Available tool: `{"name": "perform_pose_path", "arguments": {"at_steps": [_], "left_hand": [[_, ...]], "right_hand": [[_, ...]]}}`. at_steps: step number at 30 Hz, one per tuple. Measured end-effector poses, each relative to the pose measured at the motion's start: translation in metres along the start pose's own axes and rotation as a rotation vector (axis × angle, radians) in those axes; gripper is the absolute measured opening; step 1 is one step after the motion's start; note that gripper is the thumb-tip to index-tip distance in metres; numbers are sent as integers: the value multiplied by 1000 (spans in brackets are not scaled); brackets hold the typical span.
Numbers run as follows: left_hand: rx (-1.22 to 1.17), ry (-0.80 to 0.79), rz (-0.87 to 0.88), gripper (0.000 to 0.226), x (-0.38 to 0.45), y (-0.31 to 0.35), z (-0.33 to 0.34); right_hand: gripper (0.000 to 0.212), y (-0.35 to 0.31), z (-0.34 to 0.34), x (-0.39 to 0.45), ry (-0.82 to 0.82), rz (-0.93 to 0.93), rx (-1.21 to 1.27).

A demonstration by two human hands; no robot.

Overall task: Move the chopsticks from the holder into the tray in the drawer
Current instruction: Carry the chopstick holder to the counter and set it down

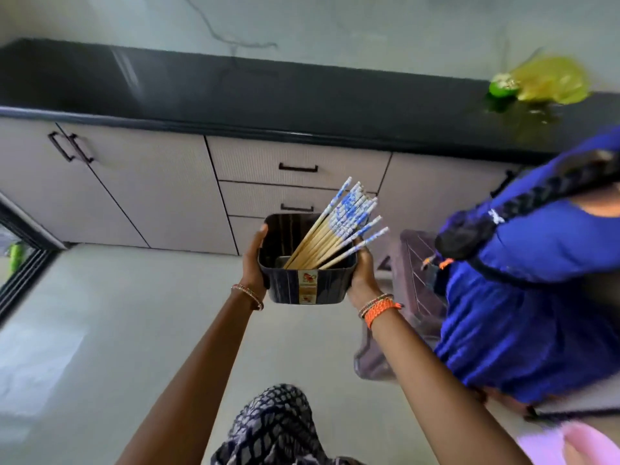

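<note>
A dark square holder (288, 286) is held in the air in front of me, above the floor. My left hand (253, 263) grips its left wall and my right hand (362, 266) grips its right wall. Several wooden chopsticks (335, 226) with blue-and-white patterned tops lean in it toward the upper right. The drawers (298, 167) in the cabinet beyond are closed, so no tray is visible.
A black countertop (235, 92) runs across the back, with a yellow-green bag (550, 80) at its right end. Another person in blue (536, 280) crouches at the right beside a purple stool (416, 263). Cabinet doors (110, 182) stand at the left.
</note>
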State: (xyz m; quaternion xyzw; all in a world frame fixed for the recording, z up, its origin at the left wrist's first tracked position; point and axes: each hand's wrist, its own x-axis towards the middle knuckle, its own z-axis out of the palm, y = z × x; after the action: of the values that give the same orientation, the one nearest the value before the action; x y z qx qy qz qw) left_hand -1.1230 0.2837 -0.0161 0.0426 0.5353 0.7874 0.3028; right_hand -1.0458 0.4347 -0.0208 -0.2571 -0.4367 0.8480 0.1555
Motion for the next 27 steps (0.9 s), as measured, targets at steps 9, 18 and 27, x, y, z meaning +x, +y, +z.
{"name": "perform_pose_path", "arguments": {"at_steps": [9,18,27], "left_hand": [[38,50,131,62,241,92,-14],[-86,-22,160,49,433,176,16],[-171,79,63,41,563,191,31]], "right_hand": [[36,-61,96,226,424,-346,194],[21,-134,154,409,410,-378,282],[24,-154,161,550,426,-296,217]]}}
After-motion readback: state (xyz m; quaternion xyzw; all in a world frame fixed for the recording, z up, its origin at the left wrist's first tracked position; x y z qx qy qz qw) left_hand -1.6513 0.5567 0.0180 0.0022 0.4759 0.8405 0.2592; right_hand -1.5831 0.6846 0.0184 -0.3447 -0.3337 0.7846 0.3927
